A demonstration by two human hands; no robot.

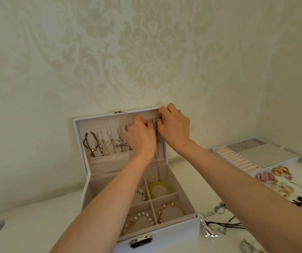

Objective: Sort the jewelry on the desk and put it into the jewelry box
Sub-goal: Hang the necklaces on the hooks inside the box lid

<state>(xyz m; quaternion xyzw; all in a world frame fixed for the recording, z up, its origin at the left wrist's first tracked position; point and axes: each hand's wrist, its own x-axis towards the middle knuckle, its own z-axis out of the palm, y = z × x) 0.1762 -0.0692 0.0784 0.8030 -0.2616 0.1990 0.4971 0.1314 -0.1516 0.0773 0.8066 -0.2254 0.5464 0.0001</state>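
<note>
At plush lid (84, 125), right hand (174, 129) pinching chain (157, 137)

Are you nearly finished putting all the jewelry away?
About halfway. Done: necklaces hang inside the jewelry box lid, and bracelets lie in its bottom compartments. Right now the left hand and right hand pinch a chain at a hook near the lid's right end. To do: earrings, a black cord necklace and more lie on the desk; the tray is out.
</note>
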